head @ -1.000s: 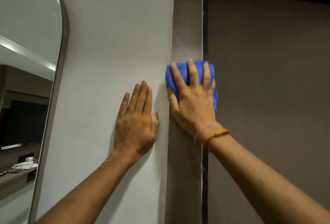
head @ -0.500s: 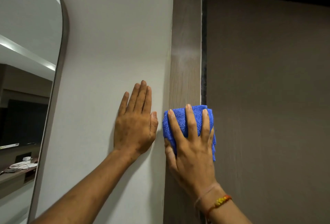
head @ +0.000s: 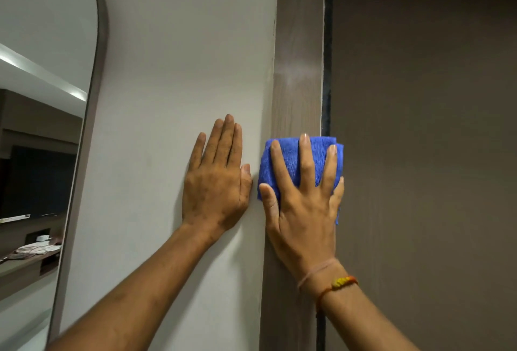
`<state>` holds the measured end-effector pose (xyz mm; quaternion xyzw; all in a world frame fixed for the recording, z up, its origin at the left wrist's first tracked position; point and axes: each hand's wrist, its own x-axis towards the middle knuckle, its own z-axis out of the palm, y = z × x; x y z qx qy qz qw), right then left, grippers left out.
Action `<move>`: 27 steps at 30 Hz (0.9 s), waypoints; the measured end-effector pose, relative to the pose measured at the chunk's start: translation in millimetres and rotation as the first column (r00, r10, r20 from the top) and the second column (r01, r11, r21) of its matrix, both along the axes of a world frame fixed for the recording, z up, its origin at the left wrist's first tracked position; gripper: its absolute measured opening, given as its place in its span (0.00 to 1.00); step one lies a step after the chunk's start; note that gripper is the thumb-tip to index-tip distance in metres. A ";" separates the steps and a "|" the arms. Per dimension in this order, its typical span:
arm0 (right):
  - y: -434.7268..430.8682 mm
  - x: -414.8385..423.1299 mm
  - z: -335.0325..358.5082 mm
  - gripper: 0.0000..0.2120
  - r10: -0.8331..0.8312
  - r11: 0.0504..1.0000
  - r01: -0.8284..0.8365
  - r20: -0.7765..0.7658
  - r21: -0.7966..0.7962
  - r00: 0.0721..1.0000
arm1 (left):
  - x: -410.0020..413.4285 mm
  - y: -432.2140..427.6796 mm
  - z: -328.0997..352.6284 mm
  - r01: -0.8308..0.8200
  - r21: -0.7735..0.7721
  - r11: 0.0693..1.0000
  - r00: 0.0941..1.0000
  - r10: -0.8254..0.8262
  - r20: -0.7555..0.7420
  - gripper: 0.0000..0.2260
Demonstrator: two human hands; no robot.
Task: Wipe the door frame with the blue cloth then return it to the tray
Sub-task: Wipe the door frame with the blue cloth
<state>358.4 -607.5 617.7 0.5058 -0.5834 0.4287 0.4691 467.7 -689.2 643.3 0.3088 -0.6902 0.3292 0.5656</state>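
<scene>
Against a pale, smooth wall [head: 179,71] stands the door frame [head: 298,43], a tall upright strip with a grey-brown wood grain, its long axis running top to bottom of the view. Right of it a thin dark gap separates it from a flat, matte brown door [head: 419,155]. Left of the wall hangs a mirror [head: 42,127] with a rounded top corner and a slim dark rim; it reflects a lit ceiling strip and a low counter with some small items too blurred to name.

Pressed flat on the frame is the cloth [head: 291,160], a blue, fuzzy, folded pad, roughly square, its top edge level and its right side lapping past the frame's edge onto the gap. The right hand [head: 305,210] lies over it, palm down, fingers spread and pointing up, pinning the cloth rather than clenching it. A pale band and a red thread with a yellow bead circle that wrist.

Just beside it, the left hand [head: 218,183] rests flat on the wall, fingers straight, close together and pointing up, grasping nothing; its thumb nearly meets the cloth's left edge.
</scene>
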 end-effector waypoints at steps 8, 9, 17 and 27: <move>-1.5 -9.0 105.9 0.26 -0.046 0.999 0.045 -0.093 -0.004 0.995 | -1.9 1.7 0.2 -0.023 0.001 1.000 1.000 0.023 -0.005 0.28; -3.0 -7.9 112.2 0.26 -0.058 0.998 0.057 -0.077 -0.015 0.995 | -2.1 2.0 0.1 -0.025 -0.002 1.000 1.000 0.025 -0.003 0.28; 5.5 -5.3 -1.5 0.26 -0.025 0.999 0.027 -0.059 0.027 0.998 | -0.3 0.6 0.4 -0.021 -0.005 1.000 1.000 0.022 0.006 0.28; -6.1 1.9 107.5 0.26 -0.043 0.997 0.042 -0.003 -0.064 0.999 | -0.4 2.1 2.2 -0.028 -0.008 1.000 1.000 0.028 0.005 0.28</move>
